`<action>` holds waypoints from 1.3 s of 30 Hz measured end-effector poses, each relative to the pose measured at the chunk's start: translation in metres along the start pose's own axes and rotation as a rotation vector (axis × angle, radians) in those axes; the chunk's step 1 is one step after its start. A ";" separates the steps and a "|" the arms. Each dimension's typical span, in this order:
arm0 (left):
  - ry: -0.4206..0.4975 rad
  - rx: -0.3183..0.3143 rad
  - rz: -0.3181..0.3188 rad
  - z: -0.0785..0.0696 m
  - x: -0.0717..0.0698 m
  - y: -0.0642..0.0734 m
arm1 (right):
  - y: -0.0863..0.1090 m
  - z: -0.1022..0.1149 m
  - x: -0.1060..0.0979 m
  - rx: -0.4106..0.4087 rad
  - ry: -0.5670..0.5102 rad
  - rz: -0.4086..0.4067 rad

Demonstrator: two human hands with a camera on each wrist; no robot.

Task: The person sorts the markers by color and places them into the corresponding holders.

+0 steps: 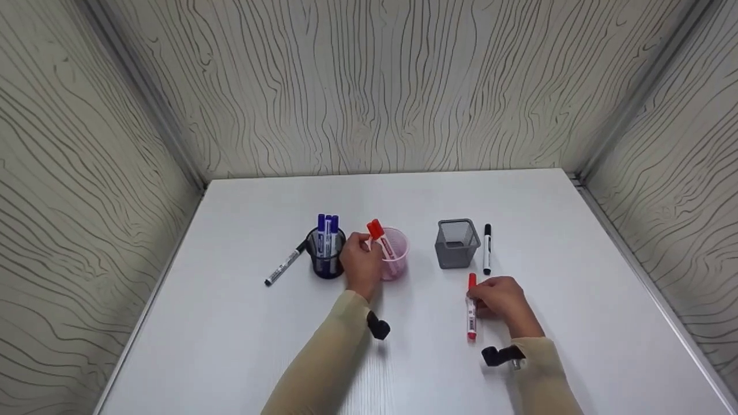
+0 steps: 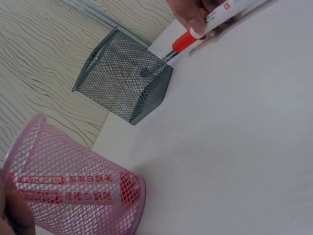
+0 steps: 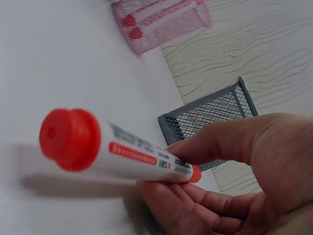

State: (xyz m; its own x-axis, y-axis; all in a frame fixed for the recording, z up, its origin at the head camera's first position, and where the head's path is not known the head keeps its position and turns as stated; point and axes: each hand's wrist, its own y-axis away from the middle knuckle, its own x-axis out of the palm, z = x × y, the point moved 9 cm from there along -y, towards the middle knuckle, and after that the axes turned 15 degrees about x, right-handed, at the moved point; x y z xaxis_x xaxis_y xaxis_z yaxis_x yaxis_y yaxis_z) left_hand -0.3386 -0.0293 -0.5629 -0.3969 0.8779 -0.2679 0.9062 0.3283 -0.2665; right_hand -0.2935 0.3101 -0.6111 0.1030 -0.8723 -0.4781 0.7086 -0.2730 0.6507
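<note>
My left hand is at the rim of the pink mesh cup, its fingers and thumb pinching one of two red markers near the cap. Both markers stand leaning inside that cup, their red ends down at its base in the left wrist view. My right hand pinches another red marker between thumb and fingers, just in front of the grey square mesh holder. That marker's capped end points toward the back wall. Only a bit of my left fingers shows in the left wrist view.
Left of the pink cup stands a black mesh cup with several blue markers. A black marker lies by it on the white table. Another black marker lies right of the grey holder. Wood-patterned walls enclose the table.
</note>
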 end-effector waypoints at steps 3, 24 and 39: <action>0.000 0.010 0.000 0.000 0.000 -0.001 | -0.002 -0.001 -0.003 0.035 -0.072 0.060; 0.022 0.025 -0.002 0.001 0.000 -0.002 | 0.033 0.048 -0.010 -0.112 -0.253 0.169; 0.009 0.014 0.000 0.002 0.001 -0.003 | 0.052 0.095 0.000 -0.207 -0.224 0.202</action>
State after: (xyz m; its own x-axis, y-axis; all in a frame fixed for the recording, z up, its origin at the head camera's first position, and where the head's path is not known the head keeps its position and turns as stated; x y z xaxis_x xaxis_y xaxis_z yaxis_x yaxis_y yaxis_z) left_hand -0.3420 -0.0297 -0.5638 -0.3956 0.8811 -0.2591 0.9039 0.3235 -0.2799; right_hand -0.3231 0.2575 -0.5211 0.1164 -0.9736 -0.1962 0.8181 -0.0180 0.5749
